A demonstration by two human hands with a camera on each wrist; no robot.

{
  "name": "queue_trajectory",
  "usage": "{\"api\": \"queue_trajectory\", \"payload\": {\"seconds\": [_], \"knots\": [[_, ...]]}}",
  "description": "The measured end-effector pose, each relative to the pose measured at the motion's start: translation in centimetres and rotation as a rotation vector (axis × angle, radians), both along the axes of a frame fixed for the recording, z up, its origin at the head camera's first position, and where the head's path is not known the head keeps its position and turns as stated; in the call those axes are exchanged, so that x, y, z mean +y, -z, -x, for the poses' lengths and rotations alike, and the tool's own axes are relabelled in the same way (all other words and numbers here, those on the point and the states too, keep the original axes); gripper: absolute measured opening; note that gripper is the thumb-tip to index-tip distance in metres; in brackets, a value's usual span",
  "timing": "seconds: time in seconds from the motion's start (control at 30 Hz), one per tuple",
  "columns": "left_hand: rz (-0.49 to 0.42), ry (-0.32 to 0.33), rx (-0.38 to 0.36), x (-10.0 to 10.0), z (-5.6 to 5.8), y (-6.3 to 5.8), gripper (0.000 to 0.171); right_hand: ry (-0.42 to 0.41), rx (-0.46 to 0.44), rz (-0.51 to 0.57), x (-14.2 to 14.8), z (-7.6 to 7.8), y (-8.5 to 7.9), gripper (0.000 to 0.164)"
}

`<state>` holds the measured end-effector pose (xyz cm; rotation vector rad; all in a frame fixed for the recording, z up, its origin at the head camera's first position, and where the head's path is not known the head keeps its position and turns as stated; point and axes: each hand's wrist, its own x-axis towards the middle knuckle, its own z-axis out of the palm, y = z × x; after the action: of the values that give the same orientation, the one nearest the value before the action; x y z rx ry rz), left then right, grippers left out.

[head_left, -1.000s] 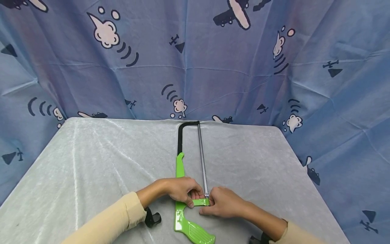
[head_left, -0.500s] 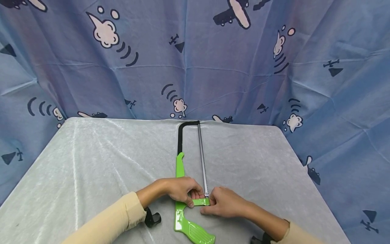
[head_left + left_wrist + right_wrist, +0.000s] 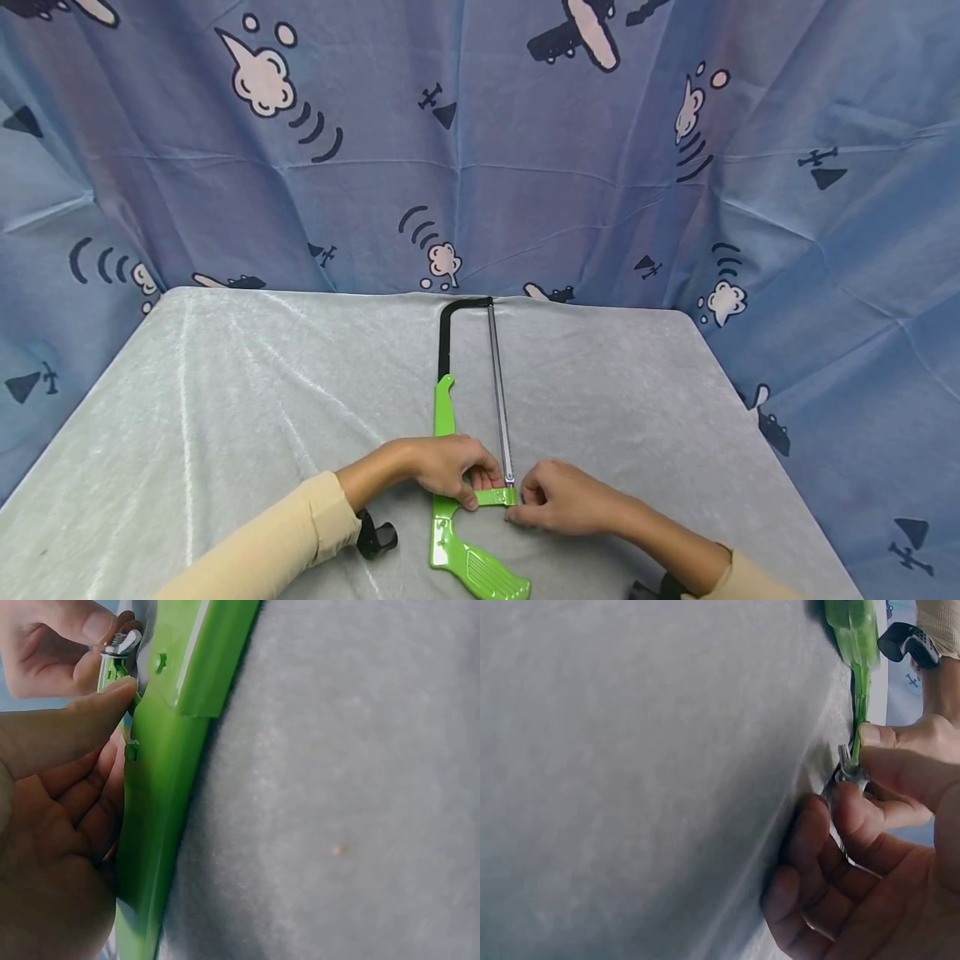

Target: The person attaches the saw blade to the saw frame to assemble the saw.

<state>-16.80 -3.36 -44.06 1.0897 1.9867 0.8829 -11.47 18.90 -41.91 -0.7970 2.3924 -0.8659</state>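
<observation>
Couldn't find a single word, brand or number I can actually read here, sorry folks. The blue curtain is just cartoon print, with planes, puffy clouds and curved dashes, nothing I'd call lettering. Any small marks on the green saw handle are too tiny to make out, even zooming in.

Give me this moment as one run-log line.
left grip: pinches green crosspiece of hacksaw | right grip: at wing nut, contact unclear | hacksaw: lies on gray cloth
</observation>
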Motion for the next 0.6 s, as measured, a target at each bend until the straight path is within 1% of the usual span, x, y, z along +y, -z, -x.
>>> {"api": "queue_trajectory", "payload": {"seconds": [0.13,0.3,0.43,0.6], "knots": [[0.006,0.001,0.008,0.0,-0.01,-0.02,0.028,-0.037,-0.007,-0.001,0.19,0.11,-0.04,0.036],[0.008,0.004,0.011,0.02,0.02,-0.05,0.028,-0.074,-0.027,0.018,0.19,0.19,0.07,0.037],[0.011,0.003,0.007,0.03,0.0,-0.07,0.028,-0.08,-0.018,0.025,0.2,0.16,0.07,0.035],[0.012,-0.001,0.005,0.02,0.0,-0.03,0.028,-0.068,-0.019,0.006,0.18,0.15,0.13,0.034]]}}
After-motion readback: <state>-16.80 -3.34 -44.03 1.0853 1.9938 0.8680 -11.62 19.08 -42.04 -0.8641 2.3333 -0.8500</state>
